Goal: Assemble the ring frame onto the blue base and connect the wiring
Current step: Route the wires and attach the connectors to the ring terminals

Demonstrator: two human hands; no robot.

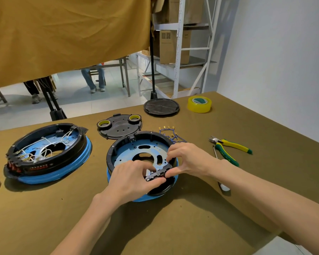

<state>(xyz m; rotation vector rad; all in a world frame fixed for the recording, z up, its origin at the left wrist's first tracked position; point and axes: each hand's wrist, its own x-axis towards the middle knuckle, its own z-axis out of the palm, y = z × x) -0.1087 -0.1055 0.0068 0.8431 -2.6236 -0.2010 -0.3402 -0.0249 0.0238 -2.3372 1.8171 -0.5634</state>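
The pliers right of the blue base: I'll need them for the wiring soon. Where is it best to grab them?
Probably by the yellow-green handles, coming from above with the right hand. The pliers lie flat on the table, jaws pointing away toward the left, handles splayed toward the near right with nothing on them.

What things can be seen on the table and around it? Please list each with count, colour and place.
ring frame on blue base: 1, black, centre
switch strip: 1, black, front rim, held
wired unit: 1, black and blue, left
black plates: 2, behind
tape rolls: 1 big yellow at back, 2 small on plate
blue wires: bundle, behind the frame
pliers: 1, yellow-green, right
screwdriver: 1, white handle, right
shelf: white, background
hands: left, right, both pinching the strip
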